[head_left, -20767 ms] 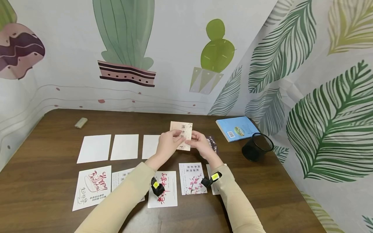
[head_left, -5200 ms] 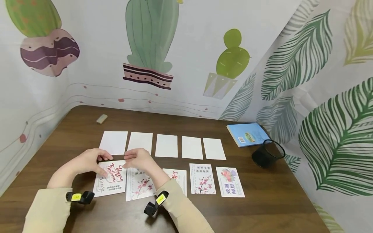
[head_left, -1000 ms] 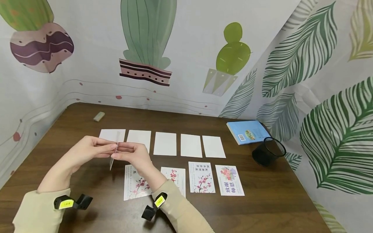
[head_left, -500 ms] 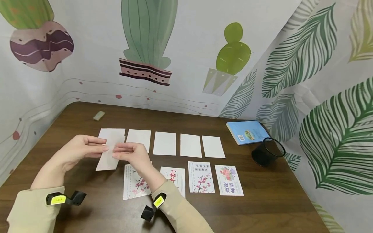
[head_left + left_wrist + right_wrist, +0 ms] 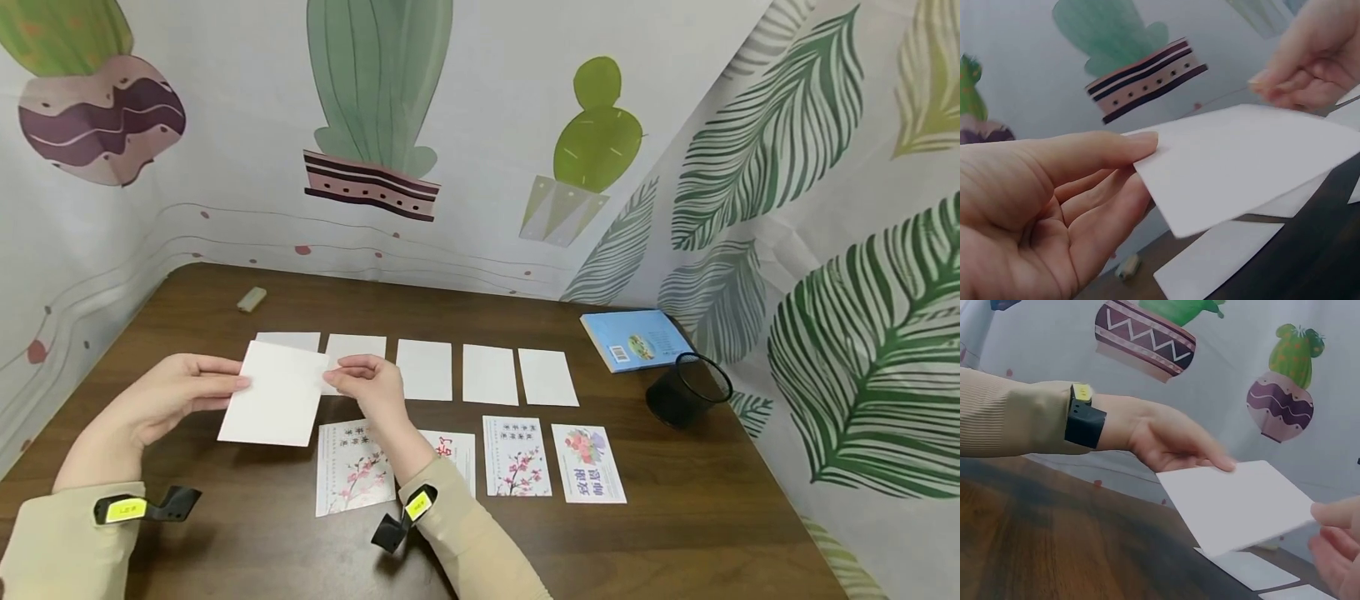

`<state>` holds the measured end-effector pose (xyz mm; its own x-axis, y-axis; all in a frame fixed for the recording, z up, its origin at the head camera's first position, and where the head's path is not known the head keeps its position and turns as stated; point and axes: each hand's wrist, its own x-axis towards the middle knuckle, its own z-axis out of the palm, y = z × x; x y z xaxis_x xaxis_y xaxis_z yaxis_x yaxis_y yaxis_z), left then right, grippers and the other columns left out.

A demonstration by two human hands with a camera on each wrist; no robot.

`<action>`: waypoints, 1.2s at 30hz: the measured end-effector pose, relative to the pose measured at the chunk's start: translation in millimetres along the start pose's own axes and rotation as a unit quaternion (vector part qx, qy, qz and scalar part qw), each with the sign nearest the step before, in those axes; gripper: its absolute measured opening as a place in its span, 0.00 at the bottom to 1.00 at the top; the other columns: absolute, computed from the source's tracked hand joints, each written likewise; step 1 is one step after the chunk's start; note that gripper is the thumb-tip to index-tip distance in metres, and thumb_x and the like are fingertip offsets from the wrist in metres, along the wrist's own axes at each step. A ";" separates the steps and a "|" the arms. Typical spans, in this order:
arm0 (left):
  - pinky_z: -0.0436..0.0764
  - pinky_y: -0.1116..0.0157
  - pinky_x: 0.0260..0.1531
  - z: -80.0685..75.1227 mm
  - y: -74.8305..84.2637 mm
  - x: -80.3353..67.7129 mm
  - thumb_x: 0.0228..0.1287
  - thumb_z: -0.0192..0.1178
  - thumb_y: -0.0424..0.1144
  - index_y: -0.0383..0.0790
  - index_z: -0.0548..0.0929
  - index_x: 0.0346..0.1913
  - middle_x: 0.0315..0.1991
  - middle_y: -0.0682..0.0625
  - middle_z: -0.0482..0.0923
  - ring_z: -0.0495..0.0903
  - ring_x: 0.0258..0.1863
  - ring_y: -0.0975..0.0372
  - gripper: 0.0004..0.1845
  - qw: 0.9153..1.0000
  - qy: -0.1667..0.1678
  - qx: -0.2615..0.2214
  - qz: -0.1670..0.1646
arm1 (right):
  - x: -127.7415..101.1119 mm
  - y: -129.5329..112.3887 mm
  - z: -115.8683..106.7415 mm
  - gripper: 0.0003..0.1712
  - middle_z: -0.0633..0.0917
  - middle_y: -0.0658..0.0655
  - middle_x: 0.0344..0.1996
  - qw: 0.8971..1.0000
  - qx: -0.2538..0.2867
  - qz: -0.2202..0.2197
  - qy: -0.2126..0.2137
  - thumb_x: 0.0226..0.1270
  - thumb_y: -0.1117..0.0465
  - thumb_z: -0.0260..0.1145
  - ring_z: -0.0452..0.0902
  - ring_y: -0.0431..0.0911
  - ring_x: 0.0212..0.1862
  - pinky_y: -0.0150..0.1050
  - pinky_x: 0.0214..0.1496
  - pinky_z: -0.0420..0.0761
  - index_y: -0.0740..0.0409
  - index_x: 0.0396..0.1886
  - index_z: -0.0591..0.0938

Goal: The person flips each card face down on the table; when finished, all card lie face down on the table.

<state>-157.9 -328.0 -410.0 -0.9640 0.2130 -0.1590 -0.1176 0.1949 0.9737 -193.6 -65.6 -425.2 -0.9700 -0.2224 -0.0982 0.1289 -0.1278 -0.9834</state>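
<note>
Dark brown wood grain covers the counter [image 5: 675, 517], which is hemmed in at its far and right edges by printed cloth walls [image 5: 480, 125] carrying cactus and leaf patterns. Bare wood is seen along the near edge and across the right front corner, and a wide open strip lies between the far wall and the rows of cards.

At the far right a blue book [image 5: 636, 337] is laid near the wall, and a black mesh cup [image 5: 687, 390] stands just beside its near corner.

A row of blank white cards [image 5: 457, 371] is laid side by side with narrow gaps, its leftmost card partly hidden. Nearer, a row of printed cards [image 5: 517, 457] is set out face up, the second one partly covered by the right forearm. The spot at the left end of that row is bare wood.

A white card [image 5: 274, 393] is held above the counter, over the left end of both rows, blank side up and tilted slightly. Its left edge is pinched by the left hand [image 5: 161, 400], thumb on top and fingers [image 5: 1100, 212] underneath. Its right edge is pinched by the right hand [image 5: 371, 385] with curled fingers [image 5: 348, 377].

A small pale eraser [image 5: 252, 298] lies well apart, near the far left corner.
</note>
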 end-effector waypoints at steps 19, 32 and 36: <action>0.83 0.73 0.43 -23.1 -27.9 -3.3 0.70 0.56 0.31 0.54 0.84 0.42 0.41 0.64 0.84 0.83 0.42 0.73 0.12 0.995 -0.070 -0.004 -0.065 | -2.1 17.0 10.8 0.08 0.88 0.67 0.30 0.990 -0.035 0.094 -0.097 0.59 0.73 0.69 0.82 0.39 0.25 0.34 0.35 0.86 0.73 0.38 0.83; 0.85 0.72 0.36 -11.2 -19.9 1.3 0.63 0.67 0.39 0.24 0.82 0.48 0.31 0.58 0.85 0.83 0.30 0.71 0.19 0.983 -0.017 0.082 -0.162 | -5.9 20.4 18.7 0.05 0.89 0.64 0.28 0.987 -0.096 0.119 -0.057 0.56 0.73 0.71 0.88 0.51 0.31 0.35 0.33 0.86 0.69 0.33 0.86; 0.85 0.72 0.35 -10.3 -18.2 -0.1 0.60 0.69 0.42 0.21 0.81 0.48 0.30 0.57 0.85 0.84 0.29 0.69 0.24 0.978 -0.009 0.105 -0.177 | -6.6 21.3 20.7 0.05 0.88 0.66 0.28 0.986 -0.099 0.118 -0.059 0.56 0.75 0.70 0.88 0.54 0.34 0.34 0.33 0.86 0.71 0.34 0.86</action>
<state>-158.2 -341.4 -426.0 -0.8667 0.1132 -0.4858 -0.3904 0.4524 0.8018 -180.2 -86.9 -442.3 -0.8852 -0.3365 -0.3213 0.2944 0.1295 -0.9469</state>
